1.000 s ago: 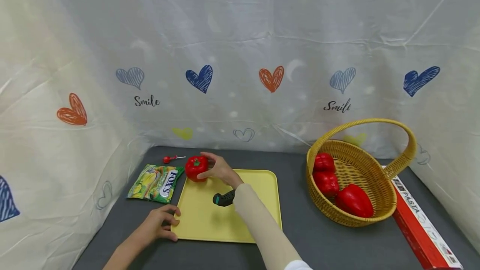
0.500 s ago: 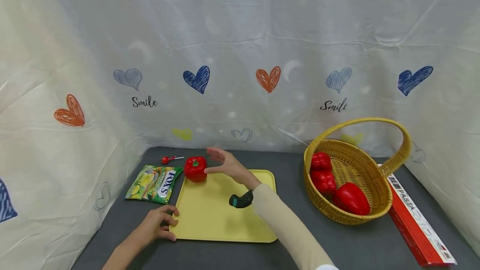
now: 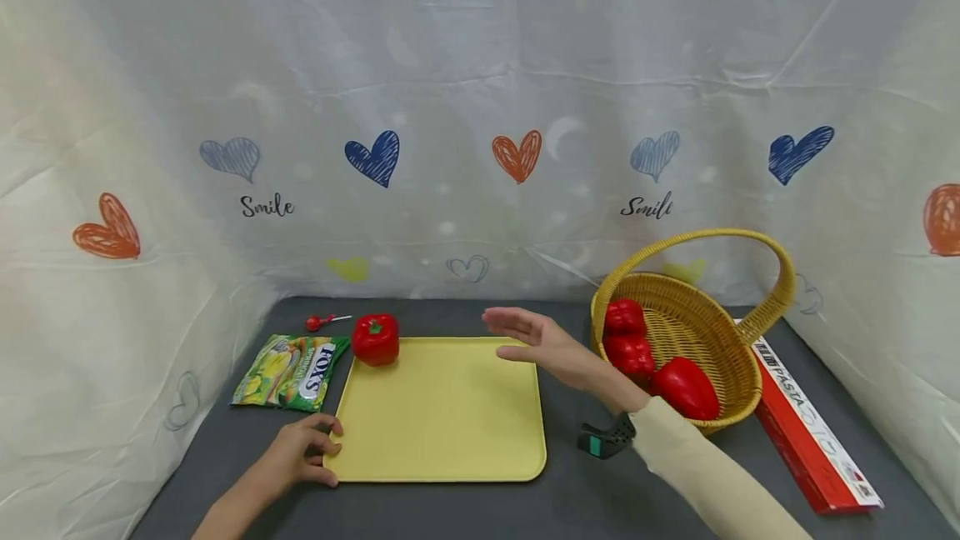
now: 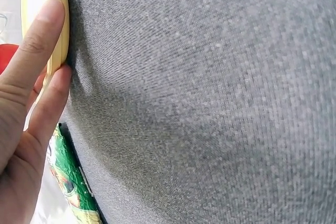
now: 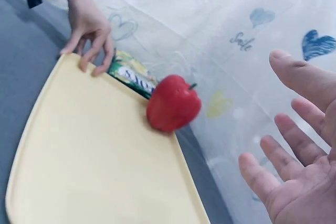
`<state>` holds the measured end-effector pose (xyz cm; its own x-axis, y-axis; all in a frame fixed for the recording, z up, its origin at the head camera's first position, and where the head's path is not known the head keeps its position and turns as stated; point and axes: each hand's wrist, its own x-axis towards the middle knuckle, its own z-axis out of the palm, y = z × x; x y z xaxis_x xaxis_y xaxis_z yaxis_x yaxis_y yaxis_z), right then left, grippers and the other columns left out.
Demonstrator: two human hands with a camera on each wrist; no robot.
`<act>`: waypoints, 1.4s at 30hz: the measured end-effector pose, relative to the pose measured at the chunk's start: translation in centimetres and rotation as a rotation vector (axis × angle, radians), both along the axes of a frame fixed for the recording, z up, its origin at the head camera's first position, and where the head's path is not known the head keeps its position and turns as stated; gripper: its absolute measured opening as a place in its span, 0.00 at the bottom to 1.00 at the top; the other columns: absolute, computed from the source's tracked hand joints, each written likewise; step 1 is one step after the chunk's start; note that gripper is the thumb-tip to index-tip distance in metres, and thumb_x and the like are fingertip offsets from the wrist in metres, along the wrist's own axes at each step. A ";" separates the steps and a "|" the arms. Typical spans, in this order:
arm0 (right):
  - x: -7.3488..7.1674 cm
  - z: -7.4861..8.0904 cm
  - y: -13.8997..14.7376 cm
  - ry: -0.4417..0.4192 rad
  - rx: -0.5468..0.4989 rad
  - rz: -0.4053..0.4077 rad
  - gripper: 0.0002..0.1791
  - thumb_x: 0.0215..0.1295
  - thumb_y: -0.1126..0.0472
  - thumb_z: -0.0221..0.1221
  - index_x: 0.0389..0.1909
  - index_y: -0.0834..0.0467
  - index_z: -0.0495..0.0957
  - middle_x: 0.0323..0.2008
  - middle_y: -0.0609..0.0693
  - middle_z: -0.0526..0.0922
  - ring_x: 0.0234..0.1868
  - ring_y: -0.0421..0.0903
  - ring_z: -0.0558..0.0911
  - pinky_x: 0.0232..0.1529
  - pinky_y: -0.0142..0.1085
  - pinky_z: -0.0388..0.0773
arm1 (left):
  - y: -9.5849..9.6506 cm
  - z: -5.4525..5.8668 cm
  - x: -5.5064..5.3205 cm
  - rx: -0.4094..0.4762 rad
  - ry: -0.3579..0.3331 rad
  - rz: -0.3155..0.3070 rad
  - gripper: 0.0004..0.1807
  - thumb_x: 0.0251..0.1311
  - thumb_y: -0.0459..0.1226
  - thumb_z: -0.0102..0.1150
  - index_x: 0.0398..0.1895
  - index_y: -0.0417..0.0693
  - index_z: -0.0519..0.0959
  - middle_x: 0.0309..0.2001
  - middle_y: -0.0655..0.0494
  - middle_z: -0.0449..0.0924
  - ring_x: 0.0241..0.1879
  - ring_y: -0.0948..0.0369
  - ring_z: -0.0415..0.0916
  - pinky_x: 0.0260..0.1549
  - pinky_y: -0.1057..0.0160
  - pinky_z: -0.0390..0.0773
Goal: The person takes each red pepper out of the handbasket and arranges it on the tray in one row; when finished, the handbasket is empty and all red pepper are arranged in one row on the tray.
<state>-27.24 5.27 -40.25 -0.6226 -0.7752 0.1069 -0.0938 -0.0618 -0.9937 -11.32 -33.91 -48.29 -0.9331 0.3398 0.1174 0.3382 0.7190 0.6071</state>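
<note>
My left hand (image 3: 298, 450) holds the near left corner of a yellow rectangular tray (image 3: 442, 415), thumb and fingers at its rim (image 4: 60, 40). On the tray's far left corner sits a red bell pepper (image 3: 376, 338) with a green stem, seen from the side in the right wrist view (image 5: 173, 103). My right hand (image 3: 551, 348) is raised beyond the tray's right edge, fingers spread and nothing in them. Behind its wrist stands a yellow wicker basket (image 3: 693, 307) with a tall handle. Inside are two red bell peppers (image 3: 628, 354) and a smooth red vegetable-like piece (image 3: 686, 388).
Left of the tray lies a green and yellow FOX'S candy bag (image 3: 288, 372). A small red round-headed item with a thin stick (image 3: 315, 322) is at the back. A long red and white PASTA box (image 3: 810, 432) lies along the right, partly behind the basket. A heart-printed curtain (image 3: 450, 107) encloses the table.
My right hand has let go of the bell pepper at the tray's far left corner and swung right toward the basket. The left hand stays at the tray. The head view has shifted slightly right.
</note>
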 end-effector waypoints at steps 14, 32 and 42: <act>-0.1 1.2 17.5 -0.034 0.154 -0.078 0.26 0.73 0.68 0.48 0.69 0.65 0.57 0.63 0.53 0.71 0.60 0.47 0.75 0.55 0.41 0.73 | -0.9 0.5 0.6 0.022 -0.071 0.048 0.15 0.32 0.41 0.79 0.25 0.45 0.84 0.42 0.47 0.75 0.36 0.71 0.69 0.29 0.68 0.78; -5.8 -0.2 23.5 -0.210 0.741 -0.053 0.35 0.70 0.55 0.56 0.68 0.72 0.55 0.61 0.65 0.69 0.62 0.60 0.68 0.56 0.56 0.69 | -0.9 0.0 0.2 0.027 0.031 -0.021 0.16 0.32 0.41 0.79 0.24 0.44 0.83 0.39 0.47 0.75 0.36 0.72 0.69 0.28 0.69 0.77; -6.2 -1.1 24.0 -0.380 0.651 0.104 0.33 0.71 0.61 0.53 0.68 0.74 0.53 0.53 0.54 0.76 0.53 0.48 0.76 0.55 0.47 0.73 | -0.1 -0.2 0.1 0.020 0.028 -0.025 0.16 0.31 0.40 0.80 0.24 0.44 0.83 0.40 0.45 0.75 0.36 0.68 0.71 0.28 0.68 0.77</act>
<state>-33.45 29.22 -41.39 -0.4455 -0.6652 -0.5993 0.2363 0.5583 -0.7953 -11.23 -34.03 -48.45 -0.9206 0.3605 0.1502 0.3731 0.6980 0.6112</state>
